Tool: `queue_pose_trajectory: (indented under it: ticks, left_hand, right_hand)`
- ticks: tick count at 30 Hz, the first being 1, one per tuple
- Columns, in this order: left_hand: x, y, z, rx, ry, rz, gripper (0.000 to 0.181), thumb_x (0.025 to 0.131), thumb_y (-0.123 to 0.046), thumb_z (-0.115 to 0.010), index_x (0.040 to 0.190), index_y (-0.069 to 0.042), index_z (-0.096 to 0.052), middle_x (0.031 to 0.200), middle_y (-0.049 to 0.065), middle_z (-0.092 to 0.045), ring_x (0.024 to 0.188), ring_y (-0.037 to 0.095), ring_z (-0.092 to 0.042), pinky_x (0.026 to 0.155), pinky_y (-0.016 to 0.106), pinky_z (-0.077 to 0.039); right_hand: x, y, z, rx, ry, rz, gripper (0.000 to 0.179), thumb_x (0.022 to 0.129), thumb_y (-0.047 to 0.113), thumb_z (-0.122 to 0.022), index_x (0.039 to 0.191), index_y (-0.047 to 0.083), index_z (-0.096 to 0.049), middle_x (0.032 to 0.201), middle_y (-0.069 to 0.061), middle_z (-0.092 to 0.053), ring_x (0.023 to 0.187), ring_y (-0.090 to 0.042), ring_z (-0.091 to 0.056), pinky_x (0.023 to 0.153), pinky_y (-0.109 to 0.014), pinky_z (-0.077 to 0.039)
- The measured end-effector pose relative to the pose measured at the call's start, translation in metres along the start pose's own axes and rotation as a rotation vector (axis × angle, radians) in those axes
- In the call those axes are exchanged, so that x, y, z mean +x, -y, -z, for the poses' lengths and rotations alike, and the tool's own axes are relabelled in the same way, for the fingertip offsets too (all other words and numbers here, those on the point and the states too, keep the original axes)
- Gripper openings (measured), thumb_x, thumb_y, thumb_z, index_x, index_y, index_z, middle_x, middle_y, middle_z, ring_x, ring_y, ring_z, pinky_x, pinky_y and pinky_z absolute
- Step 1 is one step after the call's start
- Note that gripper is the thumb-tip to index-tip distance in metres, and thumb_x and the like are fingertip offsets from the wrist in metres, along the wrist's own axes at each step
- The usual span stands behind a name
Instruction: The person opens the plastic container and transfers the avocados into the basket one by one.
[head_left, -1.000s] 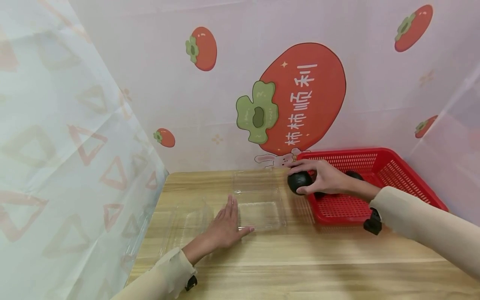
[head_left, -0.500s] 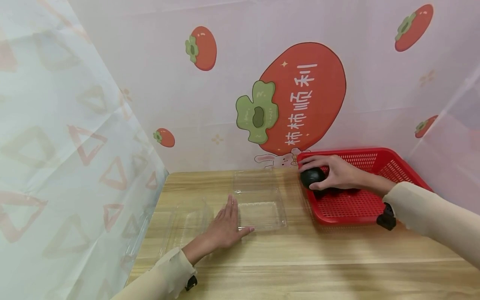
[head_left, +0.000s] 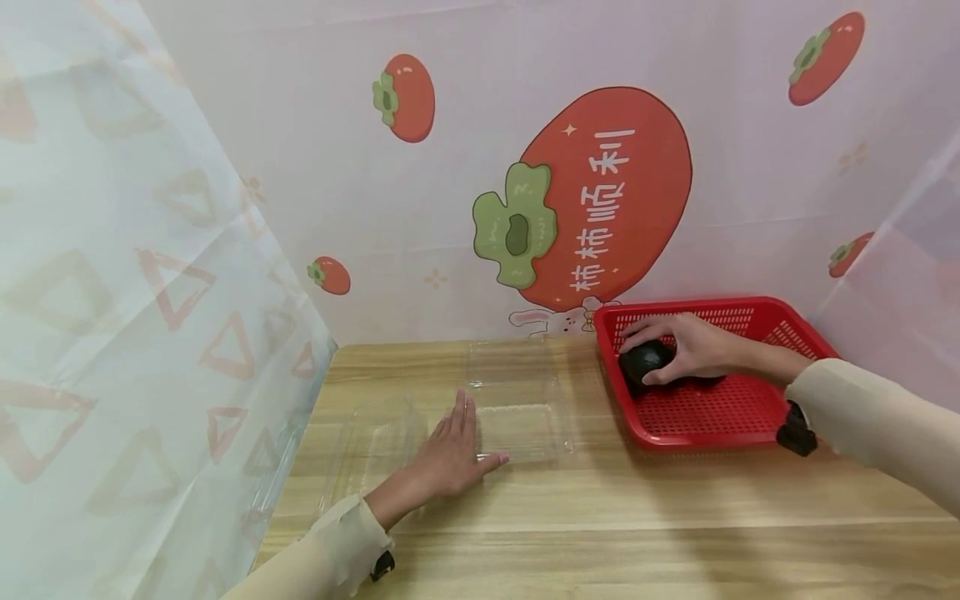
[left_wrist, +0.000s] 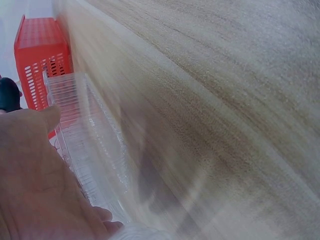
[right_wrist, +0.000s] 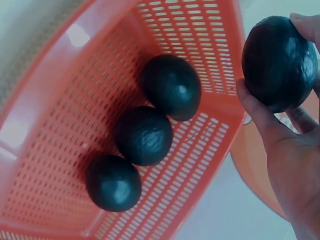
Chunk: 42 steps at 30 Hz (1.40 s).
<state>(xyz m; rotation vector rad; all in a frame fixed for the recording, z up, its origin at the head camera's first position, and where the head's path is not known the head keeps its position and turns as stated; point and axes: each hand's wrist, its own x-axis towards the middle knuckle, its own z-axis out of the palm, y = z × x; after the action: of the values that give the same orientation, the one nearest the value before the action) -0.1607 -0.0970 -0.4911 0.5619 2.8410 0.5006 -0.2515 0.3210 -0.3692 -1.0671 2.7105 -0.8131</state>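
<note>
My right hand (head_left: 690,346) holds a dark avocado (head_left: 647,362) between thumb and fingers, over the left end of a red plastic basket (head_left: 701,433). In the right wrist view three more avocados (right_wrist: 144,135) lie in a row inside the basket, beside the held avocado (right_wrist: 280,64). My left hand (head_left: 446,458) has its fingers extended and rests at the left side of a clear plastic container (head_left: 525,429) with a hinged lid (head_left: 510,360) folded back. The left wrist view shows the same container (left_wrist: 92,150) close by the palm and thumb.
A second clear plastic container (head_left: 371,454) lies left of my left hand, partly behind the forearm. The wooden table (head_left: 570,533) meets a persimmon-printed sheet (head_left: 420,217) at the back, and another printed sheet (head_left: 150,333) hangs along the left.
My right hand has moved right with the avocado, from left of the basket's rim to over its inside, and lower. The left hand has stayed in place.
</note>
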Motion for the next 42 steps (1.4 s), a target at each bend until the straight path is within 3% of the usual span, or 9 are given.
queue_pose_trajectory:
  ticks: [13, 21, 28, 35, 42]
  left_hand:
    - [0.002, 0.002, 0.0, 0.003, 0.011, -0.003, 0.109, 0.103, -0.067, -0.052, 0.166, 0.007, -0.005, 0.174, 0.026, 0.008, 0.162, 0.038, -0.008, 0.129, 0.056, -0.02]
    - [-0.001, -0.001, 0.004, 0.008, 0.015, -0.003, 0.107, 0.104, -0.064, -0.054, 0.166, 0.009, -0.006, 0.174, 0.028, 0.006, 0.162, 0.041, -0.011, 0.128, 0.056, -0.021]
    - [-0.005, -0.007, 0.013, -0.002, 0.024, -0.005, 0.105, 0.105, -0.061, -0.055, 0.165, 0.01, -0.007, 0.174, 0.029, 0.004, 0.162, 0.041, -0.011, 0.128, 0.056, -0.021]
    - [-0.003, -0.004, 0.008, -0.005, 0.027, -0.005, 0.107, 0.105, -0.064, -0.052, 0.166, 0.01, -0.004, 0.174, 0.028, 0.007, 0.162, 0.041, -0.009, 0.128, 0.057, -0.02]
    - [0.0, 0.001, 0.002, 0.013, 0.029, 0.009, 0.109, 0.104, -0.068, -0.051, 0.167, 0.007, -0.003, 0.175, 0.025, 0.009, 0.162, 0.038, -0.008, 0.129, 0.054, -0.019]
  right_hand:
    - [-0.014, -0.016, -0.002, -0.084, 0.113, 0.027, 0.043, 0.08, 0.031, -0.093, 0.12, 0.02, -0.082, 0.129, -0.009, -0.072, 0.118, -0.035, -0.065, 0.087, -0.036, -0.057]
    - [-0.024, -0.026, -0.002, -0.078, 0.189, -0.04, 0.042, 0.079, 0.032, -0.093, 0.118, 0.02, -0.082, 0.13, -0.011, -0.072, 0.121, -0.039, -0.065, 0.09, -0.033, -0.058]
    - [-0.035, -0.036, -0.007, -0.077, 0.215, -0.061, 0.044, 0.079, 0.031, -0.093, 0.117, 0.013, -0.081, 0.127, -0.012, -0.073, 0.118, -0.041, -0.065, 0.085, -0.03, -0.058]
    - [-0.043, -0.042, -0.012, -0.064, 0.227, -0.085, 0.044, 0.079, 0.031, -0.093, 0.117, 0.011, -0.081, 0.126, -0.011, -0.073, 0.117, -0.042, -0.065, 0.084, -0.03, -0.058]
    - [-0.05, -0.048, -0.021, -0.036, 0.251, -0.129, 0.046, 0.079, 0.032, -0.093, 0.119, 0.012, -0.08, 0.125, -0.005, -0.073, 0.112, -0.029, -0.063, 0.084, -0.029, -0.056]
